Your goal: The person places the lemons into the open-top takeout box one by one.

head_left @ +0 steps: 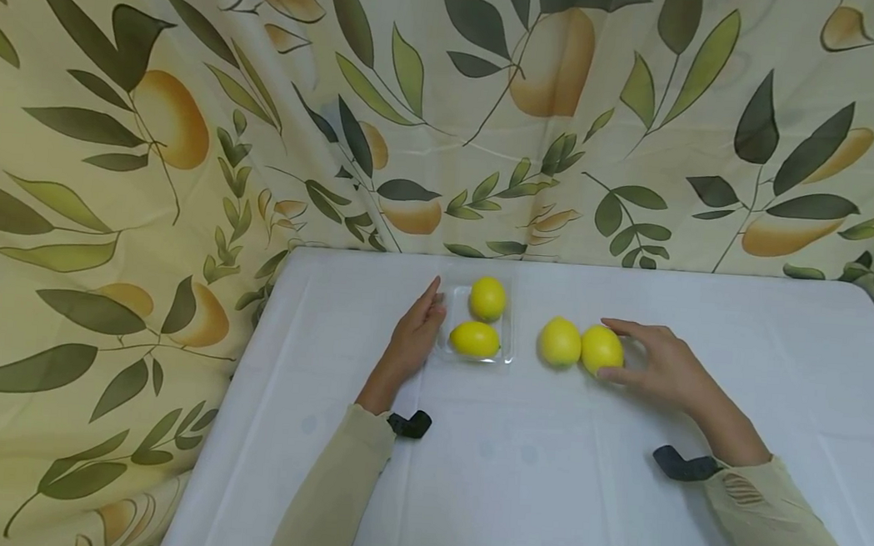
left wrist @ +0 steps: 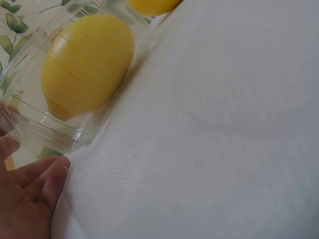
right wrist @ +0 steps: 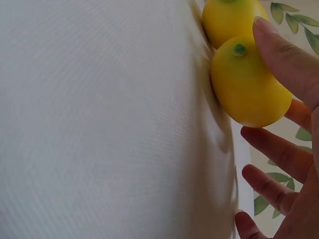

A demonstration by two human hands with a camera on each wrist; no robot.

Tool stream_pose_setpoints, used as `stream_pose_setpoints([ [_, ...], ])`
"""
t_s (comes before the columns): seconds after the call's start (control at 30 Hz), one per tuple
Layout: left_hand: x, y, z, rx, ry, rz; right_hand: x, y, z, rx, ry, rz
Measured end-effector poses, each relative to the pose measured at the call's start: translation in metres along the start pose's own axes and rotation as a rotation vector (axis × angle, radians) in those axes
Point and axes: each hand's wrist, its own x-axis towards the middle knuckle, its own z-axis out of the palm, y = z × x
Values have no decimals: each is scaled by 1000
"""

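Two yellow lemons, one at the back (head_left: 487,299) and one in front (head_left: 475,340), lie in a clear plastic tray (head_left: 505,356). My left hand (head_left: 417,329) rests along the tray's left side, its fingers fairly straight. In the left wrist view, the thumb (left wrist: 57,172) is by the tray's lower edge, close to the front lemon (left wrist: 87,67). To the right of the tray, two more lemons sit side by side on the table. My right hand (head_left: 657,362) holds the right-hand lemon (head_left: 602,350) between thumb and index finger, the other fingers spread. The neighbouring lemon (head_left: 560,341) appears to touch it.
A white cloth (head_left: 513,495) covers the table. Behind and to the left hangs a curtain (head_left: 415,138) printed with leaves and fruit. Dark straps show at the left wrist (head_left: 410,424) and the right wrist (head_left: 684,465).
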Motion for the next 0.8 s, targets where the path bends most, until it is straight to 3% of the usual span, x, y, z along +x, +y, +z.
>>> stream_pose_setpoints([
  [0.8,0,0,0,-5,0,21,-4,-2,2,-22,40,-6],
])
